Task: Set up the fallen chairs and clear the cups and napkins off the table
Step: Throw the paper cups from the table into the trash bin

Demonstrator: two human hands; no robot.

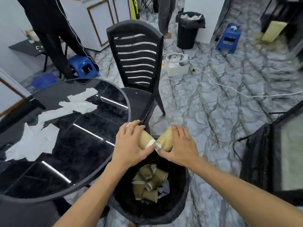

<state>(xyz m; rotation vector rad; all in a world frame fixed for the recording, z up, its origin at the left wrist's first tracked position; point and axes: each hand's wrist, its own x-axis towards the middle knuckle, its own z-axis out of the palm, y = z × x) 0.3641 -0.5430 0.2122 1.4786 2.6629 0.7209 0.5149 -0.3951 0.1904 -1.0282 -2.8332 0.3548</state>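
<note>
My left hand (129,145) grips a tan paper cup (145,140) and my right hand (180,146) grips another tan paper cup (166,140). Both cups are tilted, rims meeting, right above a black trash bin (177,208). Several crumpled tan cups (148,184) and bits of paper lie inside the bin. White napkins (49,125) are scattered over the round black glass table (91,171) at the left. A black slatted chair (137,63) stands upright beyond the table's edge.
A second black bin (186,35) with white paper stands at the back. Two blue stools (83,66) (228,38) sit on the marble floor, along with a white box (177,64) and a white cable (229,87). A person in dark clothes (50,35) stands at the back left. A black mesh frame (268,153) is at the right.
</note>
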